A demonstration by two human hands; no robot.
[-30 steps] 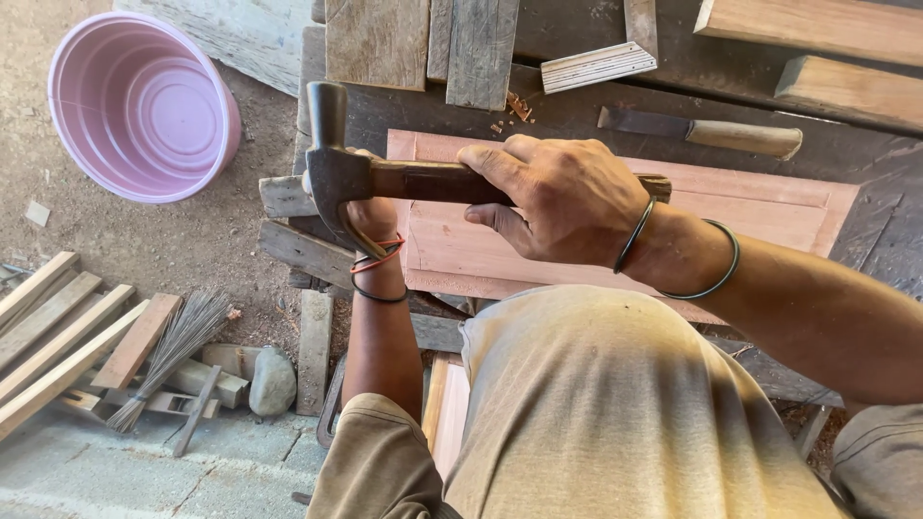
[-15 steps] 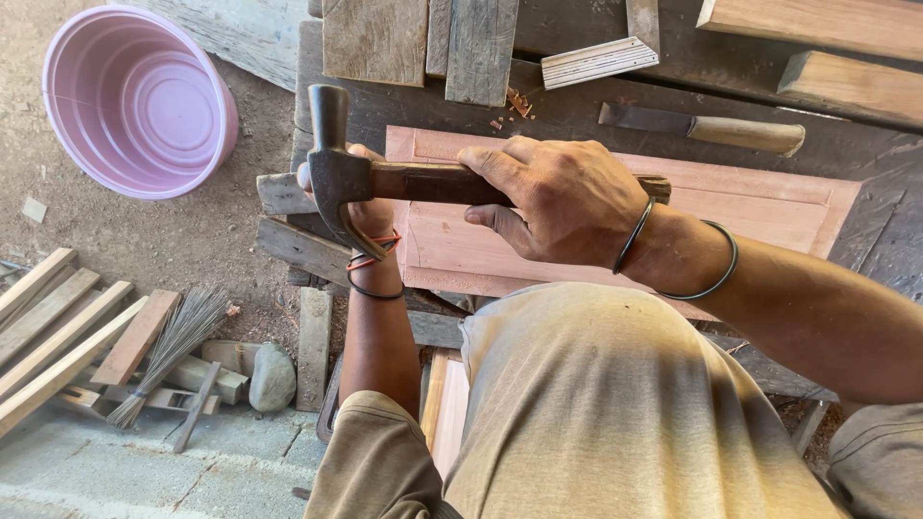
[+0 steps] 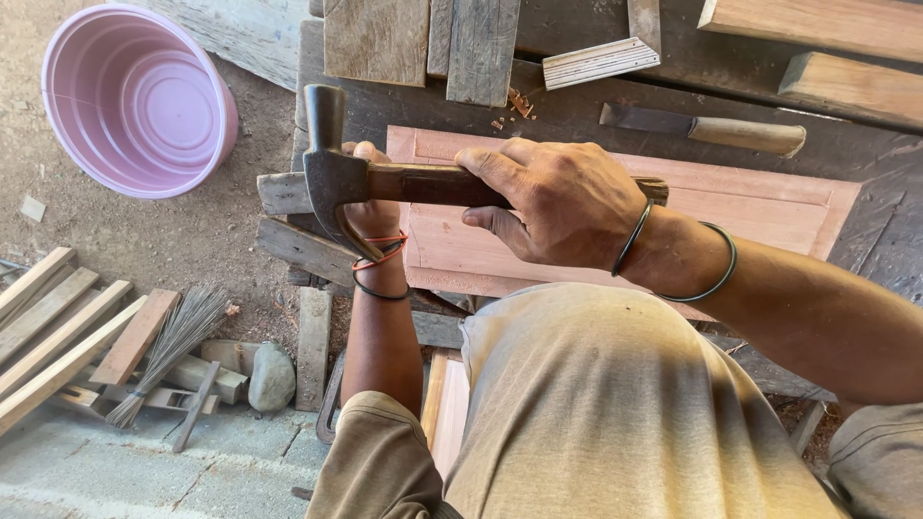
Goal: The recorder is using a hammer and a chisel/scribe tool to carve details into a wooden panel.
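Head view | right hand (image 3: 562, 202) grip clamped on hammer (image 3: 385, 181) handle | left hand (image 3: 370, 210) grip—hidden behind hammerhead, cannot tell

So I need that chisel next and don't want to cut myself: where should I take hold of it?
Grip the chisel by its pale wooden handle, coming from above on the right. It lies flat on the bench with the dark blade pointing left, so closing the fingers around the rounded handle end keeps them off the edge.

Sunlit dirt floor (image 3: 144, 231), dark plank workbench (image 3: 577, 106), pink plastic tub (image 3: 135, 96), scattered wood offcuts (image 3: 58, 327).
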